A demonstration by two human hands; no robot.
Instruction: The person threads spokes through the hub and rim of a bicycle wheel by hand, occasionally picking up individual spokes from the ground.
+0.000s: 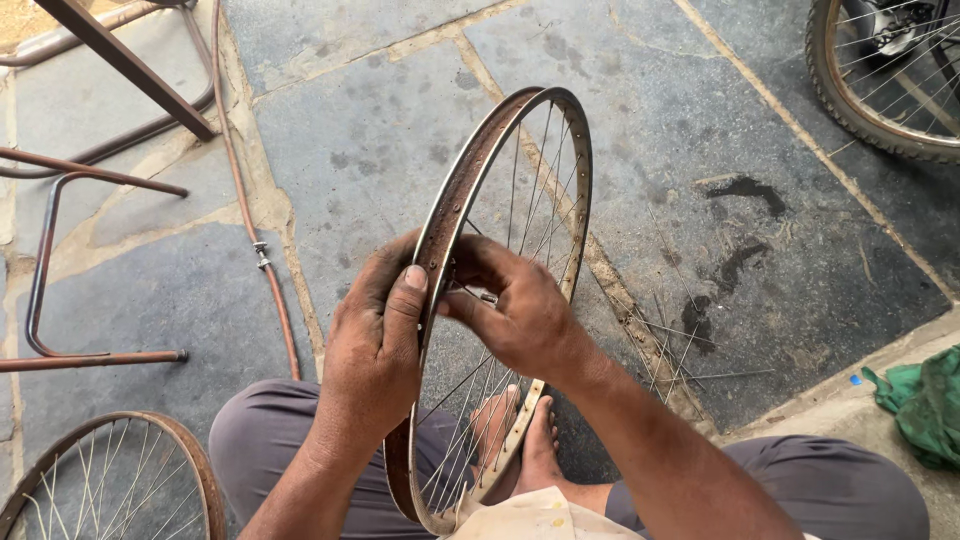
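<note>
**Hands working on a bare bicycle rim held upright over a stone floor**

Knees in grey trousers and a pale shirt hem fill the near edge of the view, with two bare feet resting on the floor between them. Standing on edge between the legs is a rusty bicycle rim with thin silver spokes; it has no tyre and leans away from the camera toward the far side.

The left hand grips the rim's left edge, fingers wrapped around the metal and the thumb pressed flat along it. The right hand reaches inside the wheel just beside the left hand, its fingertips pinched together on a small fitting at the end of a spoke. Both hands are dusty and dark with grime.

Loose spokes lie scattered on the grey stone slabs to the right of the rim. A crumpled green cloth sits at the right edge. A second spoked rim lies in the near left corner. Rust-brown metal tube frames and a thin brown hose occupy the left side. Part of a wheel with a tyre shows in the far right corner.
</note>
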